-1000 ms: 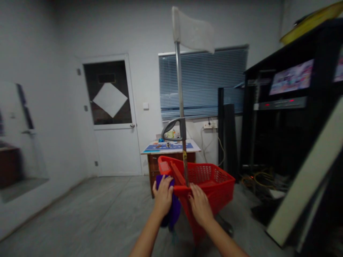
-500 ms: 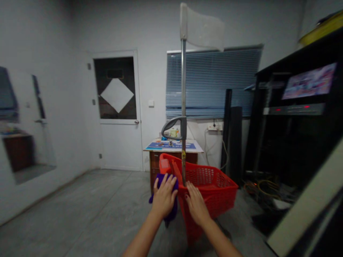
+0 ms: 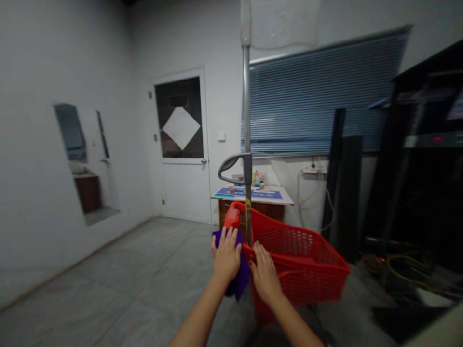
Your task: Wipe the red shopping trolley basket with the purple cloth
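A red plastic shopping cart [image 3: 307, 265] with a perforated basket stands right in front of me. From its near end rises a metal pole [image 3: 247, 111] with a grey loop handle [image 3: 233, 168]. My left hand [image 3: 227, 255] lies over a purple cloth [image 3: 240, 274] against the cart's near left edge, its fingers over the cloth. The cloth's lower part hangs down below the hand. My right hand [image 3: 265, 272] holds the cart's near rim just right of the pole's foot, fingers over the edge. Both palms are hidden.
Beyond the cart is a desk [image 3: 260, 193] with a blue printed sheet and small bottles. A white door [image 3: 186, 193] is behind on the left, a mirror [image 3: 90, 168] on the left wall. Dark racks [image 3: 415, 168] and coiled cables [image 3: 408, 265] lie to the right.
My view has turned left, so the background has shifted right. My left hand and the purple cloth are slightly further right, and the cloth hangs more to the hand's right. The right hand keeps the rim.
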Demonstrator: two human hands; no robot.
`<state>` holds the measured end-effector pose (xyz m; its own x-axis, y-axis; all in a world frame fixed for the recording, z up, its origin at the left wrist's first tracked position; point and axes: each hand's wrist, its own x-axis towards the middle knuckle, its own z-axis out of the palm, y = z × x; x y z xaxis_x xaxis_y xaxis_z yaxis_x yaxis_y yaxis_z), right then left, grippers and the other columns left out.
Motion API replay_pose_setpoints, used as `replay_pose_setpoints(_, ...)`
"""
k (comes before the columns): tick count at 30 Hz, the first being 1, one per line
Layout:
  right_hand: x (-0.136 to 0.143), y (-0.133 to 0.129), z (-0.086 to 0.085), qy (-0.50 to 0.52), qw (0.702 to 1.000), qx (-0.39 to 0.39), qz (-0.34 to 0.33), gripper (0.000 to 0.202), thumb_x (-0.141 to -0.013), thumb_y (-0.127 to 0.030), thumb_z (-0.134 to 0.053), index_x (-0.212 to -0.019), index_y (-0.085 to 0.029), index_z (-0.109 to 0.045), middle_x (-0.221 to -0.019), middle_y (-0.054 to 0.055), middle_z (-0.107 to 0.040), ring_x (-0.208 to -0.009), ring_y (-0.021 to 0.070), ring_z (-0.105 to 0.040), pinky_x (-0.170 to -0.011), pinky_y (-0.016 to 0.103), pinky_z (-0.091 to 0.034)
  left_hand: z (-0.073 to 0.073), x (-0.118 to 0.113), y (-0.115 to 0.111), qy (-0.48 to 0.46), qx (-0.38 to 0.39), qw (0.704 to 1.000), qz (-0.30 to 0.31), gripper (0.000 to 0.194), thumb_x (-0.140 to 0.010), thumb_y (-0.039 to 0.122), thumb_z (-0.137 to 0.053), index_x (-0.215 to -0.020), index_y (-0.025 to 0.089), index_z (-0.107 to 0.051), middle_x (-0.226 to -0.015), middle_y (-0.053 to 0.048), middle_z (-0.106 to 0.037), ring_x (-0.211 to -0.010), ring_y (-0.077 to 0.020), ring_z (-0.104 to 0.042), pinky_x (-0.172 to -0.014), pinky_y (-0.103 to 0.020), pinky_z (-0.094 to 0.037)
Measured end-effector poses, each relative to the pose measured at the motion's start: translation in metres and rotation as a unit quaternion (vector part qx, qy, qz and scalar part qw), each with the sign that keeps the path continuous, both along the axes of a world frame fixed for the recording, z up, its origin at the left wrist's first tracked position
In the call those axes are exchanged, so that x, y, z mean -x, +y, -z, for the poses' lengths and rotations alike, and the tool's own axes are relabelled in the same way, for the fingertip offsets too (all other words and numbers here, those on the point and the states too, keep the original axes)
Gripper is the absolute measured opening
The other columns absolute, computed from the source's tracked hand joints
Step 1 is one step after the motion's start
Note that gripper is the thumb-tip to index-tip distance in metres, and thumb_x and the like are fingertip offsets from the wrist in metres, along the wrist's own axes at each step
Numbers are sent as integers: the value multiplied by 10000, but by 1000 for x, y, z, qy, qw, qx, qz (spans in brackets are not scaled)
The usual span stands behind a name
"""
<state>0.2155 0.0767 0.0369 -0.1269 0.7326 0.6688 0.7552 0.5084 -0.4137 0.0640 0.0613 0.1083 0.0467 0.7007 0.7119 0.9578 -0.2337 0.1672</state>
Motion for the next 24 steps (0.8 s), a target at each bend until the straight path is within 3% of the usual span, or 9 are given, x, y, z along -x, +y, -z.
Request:
replay_pose_setpoints(7, 9, 1, -7, -23, 1000, 8, -12, 501, -962, -336, -323, -1434, -182, -382, -1474, 81, -410, -1388, 227, -312, -1156, 496, -228, 9, 11, -6, 51, 9, 998, 20, 554, -931, 265, -426, -1469, 334, -314, -1513, -10, -370, -1428, -226, -238, -1162, -513, -120)
replay_pose_setpoints(11, 13, -1, -10, -34, 999, 20, -17, 509, -963, -330, -328, -1454, -197, -349, -1495, 52, -375, -1403, 214, -277, -1158, 487, -234, 8, 20, 0, 50, -10, 999, -15, 567, -935, 207, -369, -1482, 327, -277, -1529, -14, -338, -1431, -223, -228, -1156, -538, -91)
replay_pose_setpoints(14, 19, -4, -12, -33, 999, 31, -9, 526, -953, -305, -345, -1463, -180, -329, -1519, 45, -323, -1415, 205, -245, -1165, 465, -230, 18, 19, 2, 49, -23, 998, -37, 589, -918, 156, -354, -1476, 335, -290, -1554, -13, -280, -1443, -226, -189, -1146, -550, -107)
replay_pose_setpoints(17, 22, -7, -16, -31, 998, 46, -7, 538, -943, -293, -369, -1465, -172, -324, -1530, 46, -293, -1421, 200, -224, -1170, 447, -222, 26, 20, 3, 52, -22, 998, -35, 554, -928, 233, -410, -1467, 320, -320, -1559, -37, -268, -1446, -255, -172, -1136, -570, -122)
replay_pose_setpoints(24, 22, -12, -19, -18, 999, 44, -8, 546, -938, -273, -377, -1475, -215, -299, -1533, 27, -288, -1424, 188, -214, -1169, 447, -223, 17, 24, 10, 34, -25, 997, -59, 521, -961, 310, -397, -1473, 320, -300, -1545, -42, -296, -1442, -277, -179, -1127, -615, -53)
